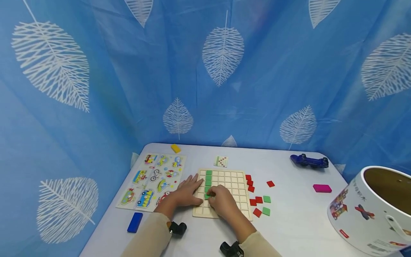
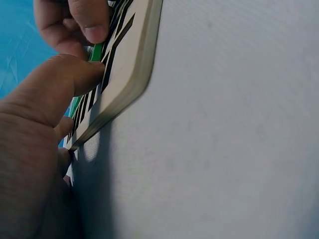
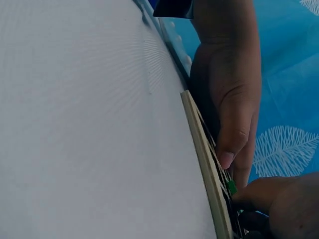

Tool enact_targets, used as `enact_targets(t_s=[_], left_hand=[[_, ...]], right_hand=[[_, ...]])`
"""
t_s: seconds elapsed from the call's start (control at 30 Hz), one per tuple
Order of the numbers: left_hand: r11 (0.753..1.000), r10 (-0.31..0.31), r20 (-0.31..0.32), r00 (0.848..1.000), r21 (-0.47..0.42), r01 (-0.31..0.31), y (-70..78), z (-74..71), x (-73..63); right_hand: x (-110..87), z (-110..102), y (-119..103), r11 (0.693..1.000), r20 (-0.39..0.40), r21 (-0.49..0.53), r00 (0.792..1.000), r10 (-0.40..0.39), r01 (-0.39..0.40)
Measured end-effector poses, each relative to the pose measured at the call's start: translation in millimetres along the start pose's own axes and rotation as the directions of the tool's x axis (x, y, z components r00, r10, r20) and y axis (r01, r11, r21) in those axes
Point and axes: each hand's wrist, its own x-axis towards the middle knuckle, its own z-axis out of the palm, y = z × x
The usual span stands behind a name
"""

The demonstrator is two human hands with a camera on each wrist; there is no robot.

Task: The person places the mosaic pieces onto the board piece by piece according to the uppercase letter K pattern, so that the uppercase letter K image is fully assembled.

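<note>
A square wooden grid board [image 1: 236,185] lies on the table, with several green tiles [image 1: 208,177] set in its second column from the left. My left hand [image 1: 187,191] rests on the board's left edge, fingers spread and thumb extended toward that column. Over the lower part of the column, my right hand [image 1: 223,201] pinches a small green tile [image 2: 95,53] between thumb and finger, low at the board's surface. In the right wrist view the green tile [image 3: 232,187] shows between the two hands, partly covered by the fingers.
Loose red tiles [image 1: 258,200] and green tiles [image 1: 266,199] lie right of the board. A small pattern card [image 1: 221,161] lies behind it. A vehicle picture puzzle [image 1: 151,178] is at left. Blocks, a dark blue toy car [image 1: 309,161] and a white bucket [image 1: 356,214] stand around.
</note>
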Motion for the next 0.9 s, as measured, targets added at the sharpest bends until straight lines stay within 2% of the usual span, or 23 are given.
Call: enact_targets(t_s=[0.13,0.37,0.47,0.53,0.63,0.73,0.83,0.9], left_hand=[[1.000,-0.001,-0.003,1.000,0.004,0.001,-1.3,-1.1,0.0],[1.000,0.001,0.007,1.000,-0.007,-0.001,-3.1,0.9,2.0],[1.000,0.000,0.009,1.000,0.000,0.000,-3.2,1.1,2.5],[1.000,0.001,0.012,1.000,0.002,-0.001,-3.4,1.1,2.7],[1.000,-0.007,0.022,1.000,0.010,0.007,-3.1,1.3,3.3],[1.000,-0.019,0.028,0.999,0.017,0.019,-1.6,1.4,4.7],[0.999,-0.033,0.029,0.999,0.036,0.032,-0.3,0.7,4.8],[0.998,-0.039,0.032,0.999,0.049,0.038,0.6,-0.6,4.5]], right_hand=[[0.7,2,1,1.000,-0.029,0.002,0.999,-0.023,0.023],[-1.1,7,-4,0.997,-0.090,-0.071,0.996,-0.014,0.008],[-1.6,7,-6,0.997,-0.086,-0.081,0.996,-0.008,0.001],[-3.1,3,-4,0.999,-0.066,-0.047,0.998,0.005,-0.008],[-7.5,-10,6,0.998,-0.067,0.060,0.997,0.023,-0.019],[-15.2,-32,26,0.989,-0.132,0.132,0.987,0.090,-0.073],[-25.2,-60,55,0.982,-0.199,0.111,0.964,0.174,-0.154],[-33.3,-81,75,0.970,-0.193,0.081,0.951,0.241,-0.230]])
